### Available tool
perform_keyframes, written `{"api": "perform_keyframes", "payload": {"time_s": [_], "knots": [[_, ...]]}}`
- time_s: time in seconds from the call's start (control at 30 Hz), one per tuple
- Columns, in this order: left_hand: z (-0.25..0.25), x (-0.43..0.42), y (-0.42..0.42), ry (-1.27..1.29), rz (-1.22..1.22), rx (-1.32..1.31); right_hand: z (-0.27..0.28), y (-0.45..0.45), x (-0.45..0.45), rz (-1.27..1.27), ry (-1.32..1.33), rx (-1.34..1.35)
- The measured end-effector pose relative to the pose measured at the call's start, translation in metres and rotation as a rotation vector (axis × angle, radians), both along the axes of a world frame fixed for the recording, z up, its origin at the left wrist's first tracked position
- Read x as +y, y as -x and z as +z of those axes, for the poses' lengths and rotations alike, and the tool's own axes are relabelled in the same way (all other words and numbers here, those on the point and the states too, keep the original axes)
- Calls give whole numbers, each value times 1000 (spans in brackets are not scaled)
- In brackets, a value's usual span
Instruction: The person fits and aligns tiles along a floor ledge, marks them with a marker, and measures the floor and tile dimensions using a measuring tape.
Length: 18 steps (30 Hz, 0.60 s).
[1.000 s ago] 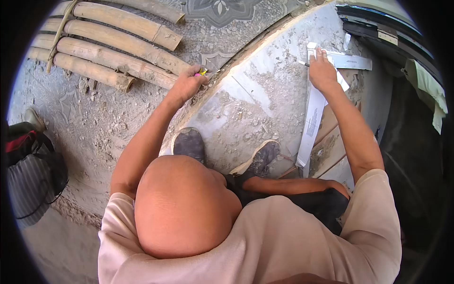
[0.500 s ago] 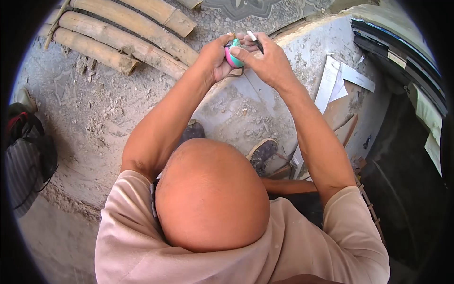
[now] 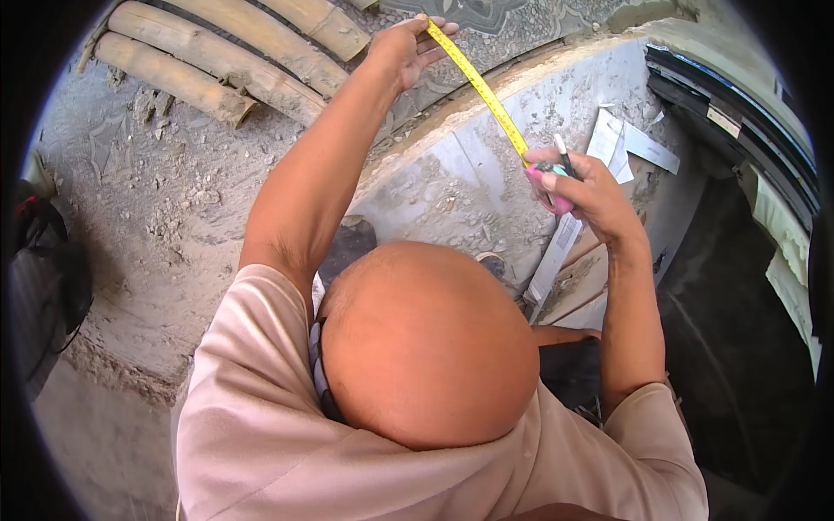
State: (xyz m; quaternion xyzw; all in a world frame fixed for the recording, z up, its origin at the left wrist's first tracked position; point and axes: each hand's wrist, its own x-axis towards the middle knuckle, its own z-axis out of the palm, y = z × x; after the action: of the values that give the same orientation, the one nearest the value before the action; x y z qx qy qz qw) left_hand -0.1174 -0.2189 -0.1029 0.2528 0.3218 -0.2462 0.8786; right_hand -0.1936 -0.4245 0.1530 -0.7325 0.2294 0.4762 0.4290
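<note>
The tape is drawn out, seemingly not yet laid against anything. Towards 12 o'clock, the left hand pinches its end, other fingers loosely spread; towards 2, the right hand's fingers curl round its case and a pen.

1. Your view looks from your head, facing forward and steeply down, wide and bowed at the edges;
2. closest in, your knee fills the middle and your shirt spreads across 6 o'clock;
3. farther off, your left hand shows at 12 o'clock; your right hand at 2; bamboo poles between 10 and 11.
</note>
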Motion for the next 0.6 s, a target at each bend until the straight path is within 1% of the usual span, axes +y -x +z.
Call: {"api": "perform_keyframes", "payload": {"time_s": [0.03, 0.07, 0.1, 0.13, 0.17, 0.23, 0.27, 0.33, 0.4, 0.43, 0.47, 0.5, 0.53, 0.57, 0.6], "knots": [[-8, -2, 2, 6, 2, 7, 12, 9, -5, -91, 18, 27], [-14, -4, 5, -134, -237, -198, 23, 14, -10, -90, 26, 37], [-21, -6, 8, -272, -476, -406, 33, 17, -14, -153, 74, 45], [-39, -15, 15, -660, -829, -634, 40, 19, -16, -214, 122, 49], [-54, -23, 37, -656, -827, -628, 44, 23, -17, -211, 125, 55], [-83, -34, 83, -1289, -921, -1352, 49, 30, -17, -354, 189, -47], [-86, -26, 92, -1293, -922, -1350, 51, 30, -16, -352, 187, -47], [-83, -2, 117, -1169, -1374, -1455, 55, 28, -17, -341, 233, -37], [-68, 29, 131, -1097, -1440, -1522, 64, 27, -16, -309, 266, -10], [-38, 38, 125, -1101, -1440, -1518, 67, 25, -15, -280, 299, 15], [2, 48, 111, -989, -1706, -1177, 70, 25, -12, -282, 365, 24], [21, 52, 102, -854, -1921, -813, 69, 25, -12, -280, 365, 23], [14, 52, 108, -852, -1919, -809, 67, 26, -14, -215, 418, -15], [0, 51, 124, -1018, -1595, -835, 66, 27, -14, -151, 471, -52], [-11, 48, 138, -1154, -1264, -840, 65, 25, -10, -147, 471, -47]]}}
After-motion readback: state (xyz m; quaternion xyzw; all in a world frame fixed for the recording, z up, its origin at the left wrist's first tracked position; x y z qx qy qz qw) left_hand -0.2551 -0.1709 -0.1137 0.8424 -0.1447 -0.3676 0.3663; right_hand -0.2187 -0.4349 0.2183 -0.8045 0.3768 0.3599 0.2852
